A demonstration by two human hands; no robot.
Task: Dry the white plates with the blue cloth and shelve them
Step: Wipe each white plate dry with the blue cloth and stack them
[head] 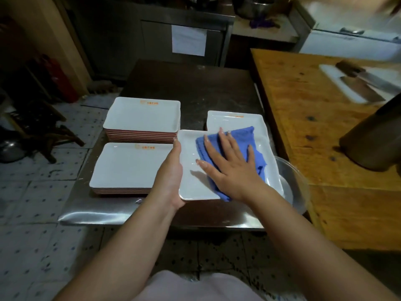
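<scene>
The plate (195, 170) — rigid, glossy, likely slippery and breakable — was held above the table (195, 88), left hand (171, 174) gripping its left edge, right hand (232, 168) spread flat on the soft cloth (245, 137) — best supported at the rims.

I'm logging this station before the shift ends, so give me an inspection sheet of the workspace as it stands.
Surface: metal table, dark top, shiny front edge.
Job's things: white plate held above the table, blue cloth on it; two plate stacks at left; more plates behind.
Clutter: metal basin at right edge.
Grippers: left hand grips the plate's edge; right hand presses flat on the cloth.
Cables: nothing seen.
Surroundings: wooden counter with cleavers; tiled floor.
</scene>
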